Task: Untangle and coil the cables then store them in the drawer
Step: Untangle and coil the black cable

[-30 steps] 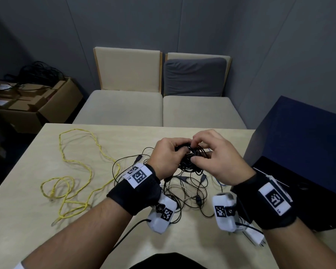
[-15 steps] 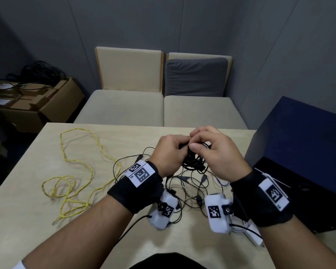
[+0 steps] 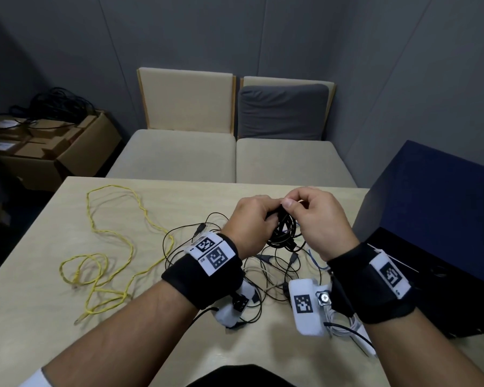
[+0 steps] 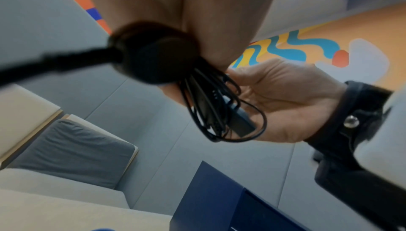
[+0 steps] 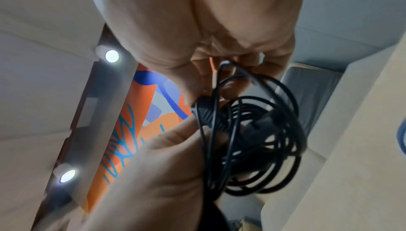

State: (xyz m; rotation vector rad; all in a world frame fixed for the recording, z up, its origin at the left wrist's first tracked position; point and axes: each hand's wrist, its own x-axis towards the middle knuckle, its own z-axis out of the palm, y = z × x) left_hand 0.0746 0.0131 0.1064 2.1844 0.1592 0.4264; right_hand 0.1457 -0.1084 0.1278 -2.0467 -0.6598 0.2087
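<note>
Head view: both hands are held up above the middle of the tabletop (image 3: 179, 344). The left hand (image 3: 250, 223) has its fingers curled round the top of a black cable coil (image 3: 284, 233), whose loops hang down between the two wrists. The right hand (image 3: 323, 219) pinches a strand at the coil's top between thumb and forefinger, its other fingers curled in. Under the hands lies a tangle of thin black cables (image 3: 264, 257). A yellow cable (image 3: 108, 293) sprawls well apart to the left. The dark blue cabinet (image 3: 430, 205) stands to the right, just beside the right forearm, so the right hand is the nearer one for stowing. Whether the dark recess low on it is the drawer I cannot tell.

Left wrist view: seen from below, the coil is edge-on, long and narrow and pointing downward, with a flat plug (image 4: 241, 123) among the loops. The right palm faces the coil. A blurred dark shape hides the left hand's grip.

Right wrist view: here the coil shows face-on as stacked round loops. The right fingertips (image 5: 259, 61) nip one strand at the top, and the left thumb (image 5: 175, 141) presses beside a ribbed connector (image 5: 208, 115). I judge that strand to be the loose end, to be tucked next.
</note>
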